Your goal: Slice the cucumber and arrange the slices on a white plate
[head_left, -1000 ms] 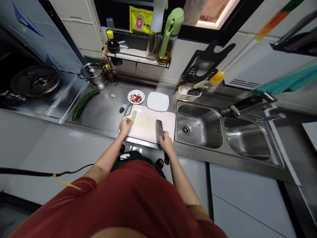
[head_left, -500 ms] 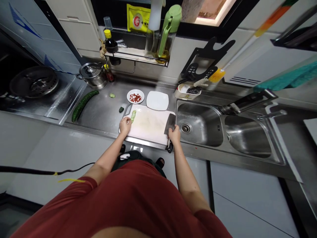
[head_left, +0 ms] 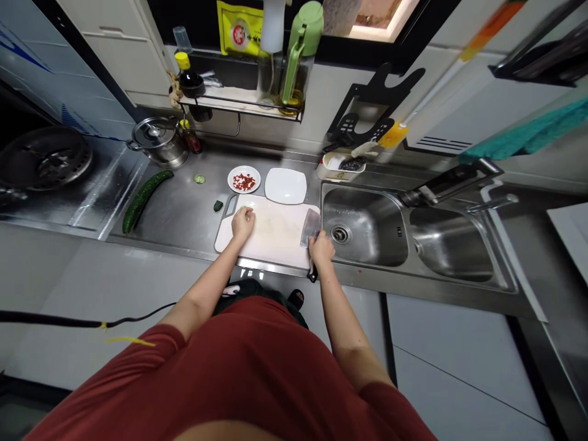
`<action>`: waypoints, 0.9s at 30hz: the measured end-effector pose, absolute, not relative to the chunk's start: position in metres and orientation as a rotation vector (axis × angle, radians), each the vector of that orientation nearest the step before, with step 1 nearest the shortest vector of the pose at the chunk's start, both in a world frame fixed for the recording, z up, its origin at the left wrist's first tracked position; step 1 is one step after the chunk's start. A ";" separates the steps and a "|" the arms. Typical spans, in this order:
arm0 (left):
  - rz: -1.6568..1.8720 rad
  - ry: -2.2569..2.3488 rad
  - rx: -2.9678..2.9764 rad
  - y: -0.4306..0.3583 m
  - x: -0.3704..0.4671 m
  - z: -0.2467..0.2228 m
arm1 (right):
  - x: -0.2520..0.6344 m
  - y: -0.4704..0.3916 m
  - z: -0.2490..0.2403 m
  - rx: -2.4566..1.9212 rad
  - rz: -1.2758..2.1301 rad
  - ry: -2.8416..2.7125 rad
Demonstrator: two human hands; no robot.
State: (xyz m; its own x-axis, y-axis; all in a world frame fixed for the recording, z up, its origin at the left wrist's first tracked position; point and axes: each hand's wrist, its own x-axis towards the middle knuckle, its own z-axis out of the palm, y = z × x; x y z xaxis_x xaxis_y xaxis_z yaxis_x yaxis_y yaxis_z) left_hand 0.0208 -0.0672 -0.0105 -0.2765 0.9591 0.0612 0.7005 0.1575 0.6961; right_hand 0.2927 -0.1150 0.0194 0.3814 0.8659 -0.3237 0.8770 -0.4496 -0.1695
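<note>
My left hand is closed over the cucumber slices at the left of the white cutting board, hiding most of them. My right hand grips the handle of a cleaver, whose blade lies at the board's right edge. Behind the board are a round plate with red chopped pieces and a bare white square plate. A dark green cucumber end lies left of the board. Farther left are a few pale slices and a long cucumber.
A double sink adjoins the board on the right. A lidded pot and the stove pan stand at the left. Above the counter hangs a shelf with bottles. A small container sits behind the sink.
My left hand has moved up and right, onto the row of cucumber slices, covering them. My right hand stays on the cleaver handle. The view has shifted slightly.
</note>
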 end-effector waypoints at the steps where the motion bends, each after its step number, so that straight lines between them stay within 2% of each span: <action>1: 0.875 2.028 1.564 -0.060 0.025 -0.010 | 0.293 -0.115 0.019 2.569 -0.574 1.642; 18: 0.566 1.940 1.387 0.025 0.059 -0.009 | 0.289 -0.089 0.028 2.519 -0.479 1.746; 21: 0.512 1.971 1.392 0.033 0.060 -0.007 | 0.286 -0.061 0.031 2.508 -0.537 1.931; 27: 0.498 1.955 1.375 0.048 0.063 -0.012 | 0.275 0.000 0.022 2.619 -0.799 1.874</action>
